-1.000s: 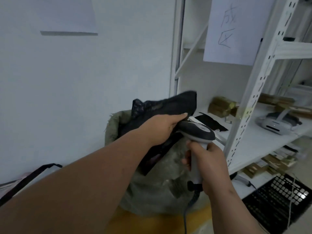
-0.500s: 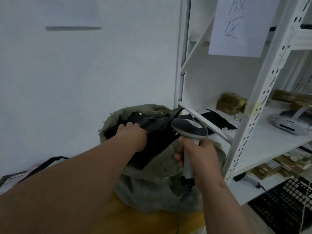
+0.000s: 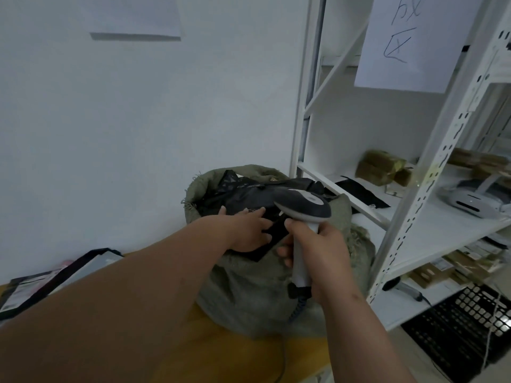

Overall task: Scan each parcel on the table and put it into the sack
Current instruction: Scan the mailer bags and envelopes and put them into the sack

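A grey-green woven sack [image 3: 249,286] stands open on the yellow table [image 3: 221,352]. A black plastic parcel [image 3: 243,194] lies in its mouth, partly hanging over the front rim. My left hand [image 3: 246,230] rests on the parcel with fingers stretched out, pressing it down. My right hand [image 3: 323,252] grips the handle of a grey barcode scanner [image 3: 304,205], whose head hovers just over the sack's right side. More flat parcels [image 3: 55,277] lie at the table's left edge.
A white metal shelf rack [image 3: 431,172] stands right of the sack, holding brown boxes [image 3: 381,167], a black bag and a small white printer [image 3: 470,200]. A second scanner [image 3: 406,290] lies on a lower shelf. A black plastic crate [image 3: 464,324] sits on the floor.
My left hand lowered the black parcel from above the sack into its mouth, and its fingers have straightened on top. The scanner stayed beside the sack.
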Demonstrator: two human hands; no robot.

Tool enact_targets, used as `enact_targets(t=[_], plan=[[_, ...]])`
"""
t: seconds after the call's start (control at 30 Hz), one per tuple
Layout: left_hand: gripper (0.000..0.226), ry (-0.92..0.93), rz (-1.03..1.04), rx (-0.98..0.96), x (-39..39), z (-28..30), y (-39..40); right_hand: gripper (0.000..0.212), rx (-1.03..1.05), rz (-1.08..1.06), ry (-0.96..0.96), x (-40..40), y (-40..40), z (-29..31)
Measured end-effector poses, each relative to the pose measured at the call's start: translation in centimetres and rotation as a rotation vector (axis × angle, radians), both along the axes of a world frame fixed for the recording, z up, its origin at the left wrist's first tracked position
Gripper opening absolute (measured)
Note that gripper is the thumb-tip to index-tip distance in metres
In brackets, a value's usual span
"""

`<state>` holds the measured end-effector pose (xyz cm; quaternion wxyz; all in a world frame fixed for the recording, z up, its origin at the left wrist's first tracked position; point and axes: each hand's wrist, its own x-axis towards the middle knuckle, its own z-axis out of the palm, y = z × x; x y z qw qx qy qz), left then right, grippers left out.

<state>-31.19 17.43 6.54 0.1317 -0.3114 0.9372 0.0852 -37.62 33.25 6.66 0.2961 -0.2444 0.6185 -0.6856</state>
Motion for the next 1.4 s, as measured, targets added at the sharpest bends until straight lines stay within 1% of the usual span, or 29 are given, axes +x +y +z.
enact_targets(t=[0.03, 0.07, 0.13, 0.2, 0.27, 0.33, 0.37, 0.43, 0.63, 0.73, 0.8, 0.9, 1.03, 1.17, 1.27, 1.4], plan=[[0.052, 0.029, -0.021, -0.047, 0.6, -0.2, -0.2, 0.01, -0.001, -0.001, 0.002, 0.6, -0.1, 0.0], [0.055, 0.098, -0.024, -0.095, 1.3, -0.3, -0.5, 0.011, -0.004, -0.003, -0.001, 1.3, -0.2, 0.0], [0.06, 0.284, 0.015, -0.163, 3.1, -0.2, -1.3, 0.009, -0.012, 0.0, 0.001, 2.9, -0.6, 0.1], [0.063, 0.43, 0.056, -0.175, 5.4, 0.1, -2.1, 0.007, -0.029, 0.016, 0.004, 4.8, -1.3, 0.2], [0.066, 0.508, 0.129, -0.165, 8.5, 0.0, -3.0, 0.007, -0.041, 0.043, 0.003, 7.1, -2.2, 0.1], [0.056, 0.562, 0.27, -0.157, 12.2, -0.7, -3.9, 0.008, -0.026, 0.081, 0.025, 9.7, -3.6, -0.4], [0.05, 0.573, 0.341, -0.158, 14.2, -1.2, -4.2, 0.01, -0.01, 0.098, 0.036, 11.1, -4.3, -0.8], [0.045, 0.578, 0.431, -0.159, 18.0, -2.1, -4.7, 0.012, 0.037, 0.136, 0.068, 14.0, -5.9, -1.8], [0.047, 0.55, 0.624, -0.009, 28.5, -6.0, -7.4, 0.012, 0.139, 0.271, 0.077, 22.5, -10.3, -5.1], [0.045, 0.491, 0.721, 0.008, 33.0, -8.2, -8.2, 0.009, 0.183, 0.32, 0.065, 25.6, -12.0, -6.6], [0.047, 0.473, 0.773, 0.063, 35.4, -9.8, -8.9, 0.008, 0.22, 0.346, 0.058, 27.1, -13.3, -7.4], [0.057, 0.509, 0.864, 0.19, 38.5, -12.5, -10.2, 0.007, 0.248, 0.355, 0.04, 28.7, -15.5, -8.7], [0.047, 0.487, 0.969, 0.26, 41.3, -15.6, -11.7, 0.011, 0.307, 0.352, 0.003, 30.0, -18.7, -10.7], [0.044, 0.506, 1.049, 0.328, 42.6, -18.1, -13.8, 0.011, 0.351, 0.346, -0.059, 30.1, -21.8, -12.6], [0.044, 0.514, 1.08, 0.349, 42.2, -19.5, -15.6, 0.012, 0.392, 0.33, -0.083, 29.3, -24.3, -14.0], [0.043, 0.52, 1.057, 0.381, 39.7, -21.1, -18.4, 0.016, 0.444, 0.311, -0.102, 27.5, -27.2, -16.5]])
